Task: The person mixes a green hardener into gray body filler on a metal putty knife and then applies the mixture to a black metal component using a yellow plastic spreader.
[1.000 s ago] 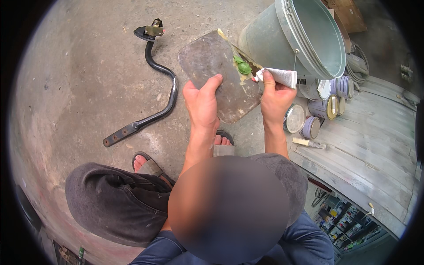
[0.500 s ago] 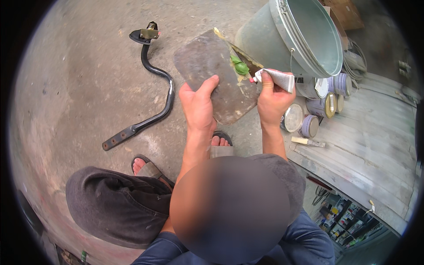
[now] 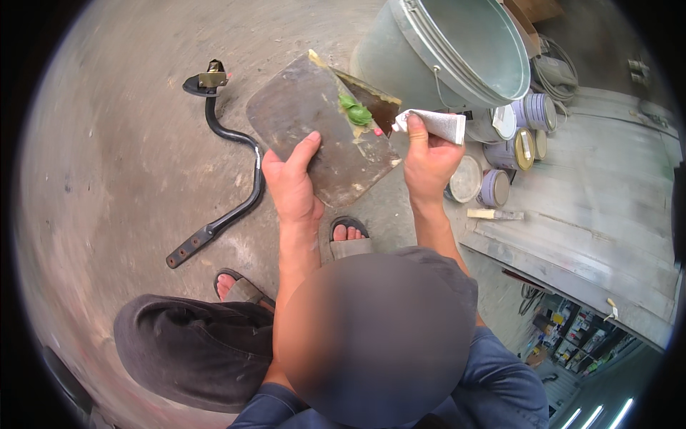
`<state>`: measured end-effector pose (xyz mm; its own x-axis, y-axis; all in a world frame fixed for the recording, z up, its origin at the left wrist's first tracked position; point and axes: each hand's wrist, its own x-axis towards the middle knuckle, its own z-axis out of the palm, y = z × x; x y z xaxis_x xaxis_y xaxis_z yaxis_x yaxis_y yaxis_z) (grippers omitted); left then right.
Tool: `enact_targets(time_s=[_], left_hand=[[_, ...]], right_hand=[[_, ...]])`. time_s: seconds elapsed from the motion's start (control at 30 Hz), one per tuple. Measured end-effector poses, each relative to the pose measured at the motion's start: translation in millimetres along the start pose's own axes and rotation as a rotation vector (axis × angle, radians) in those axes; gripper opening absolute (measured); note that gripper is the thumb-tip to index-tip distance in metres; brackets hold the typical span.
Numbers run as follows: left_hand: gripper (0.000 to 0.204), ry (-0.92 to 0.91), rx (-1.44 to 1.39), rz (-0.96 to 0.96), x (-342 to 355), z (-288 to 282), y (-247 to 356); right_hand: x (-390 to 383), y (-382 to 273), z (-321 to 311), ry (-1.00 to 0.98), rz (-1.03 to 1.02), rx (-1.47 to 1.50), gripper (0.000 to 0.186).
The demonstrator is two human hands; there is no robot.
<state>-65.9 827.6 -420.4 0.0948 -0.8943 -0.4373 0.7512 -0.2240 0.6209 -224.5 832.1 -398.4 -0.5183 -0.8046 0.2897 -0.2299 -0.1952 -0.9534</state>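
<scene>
- In the head view, at the middle, the left hand (image 3: 294, 182) grasps the near left edge of a flat grey-brown board (image 3: 307, 107), thumb over its face, other fingers mostly hidden underneath.
- To its right, the right hand (image 3: 431, 164) pinches a white tube (image 3: 441, 126), thumb on top; its nozzle points left toward the board.
- Between nozzle and green paste (image 3: 354, 112), a small pink dab (image 3: 378, 132) sits on the board, apart from the nozzle.
- Past the board's far right corner stands a pale green bucket (image 3: 389, 61); paint cans (image 3: 510, 151) cluster right of the right hand.
- Left of the left hand, a bent black bar (image 3: 236, 136) lies on the floor (image 3: 136, 157).
- The left forearm rises nearly straight; the right one leans leftward toward its hand.
</scene>
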Motion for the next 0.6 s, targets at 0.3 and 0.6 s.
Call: enact_targets(time_s=[0.3, 0.6], left_hand=[[0.032, -0.055, -0.002, 0.008, -3.4, 5.2, 0.0], [0.032, -0.072, 0.021, 0.033, -5.0, 6.1, -1.1]], right_hand=[[-0.3, -3.3, -0.6, -0.023, 0.034, 0.103, 0.016], [-2.7, -5.6, -0.9, -0.015, 0.068, 0.118, 0.012]])
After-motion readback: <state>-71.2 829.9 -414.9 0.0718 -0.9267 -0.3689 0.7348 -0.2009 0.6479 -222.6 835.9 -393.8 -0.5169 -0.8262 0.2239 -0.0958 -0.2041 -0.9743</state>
